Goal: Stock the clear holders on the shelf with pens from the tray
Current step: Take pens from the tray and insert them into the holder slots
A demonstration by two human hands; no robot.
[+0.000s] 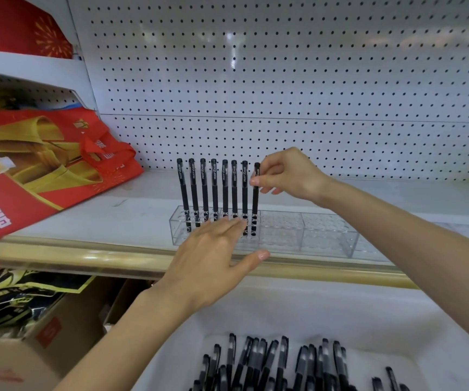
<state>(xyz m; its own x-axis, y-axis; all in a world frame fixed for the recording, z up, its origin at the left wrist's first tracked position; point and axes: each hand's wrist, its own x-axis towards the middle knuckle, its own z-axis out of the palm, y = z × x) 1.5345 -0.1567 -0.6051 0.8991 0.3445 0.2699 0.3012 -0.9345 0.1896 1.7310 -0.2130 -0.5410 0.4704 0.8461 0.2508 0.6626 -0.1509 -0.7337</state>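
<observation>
Clear holders (306, 231) stand in a row near the front of the white shelf (131, 210). Several black pens (215, 187) stand upright in the leftmost holder. My right hand (286, 173) pinches the upper part of one more black pen (255, 204), which stands upright at the right end of that row with its tip down in the holder. My left hand (216, 258) is spread flat with fingers apart against the front of the leftmost holder, holding nothing. A white tray (368, 342) at the bottom holds a heap of black pens (278, 365).
A red and gold bag (38, 162) lies on the shelf at the left. A white pegboard (284, 80) backs the shelf. A gold rail (92, 258) runs along the shelf's front edge. Cardboard boxes (38, 342) with dark packets sit below at the left.
</observation>
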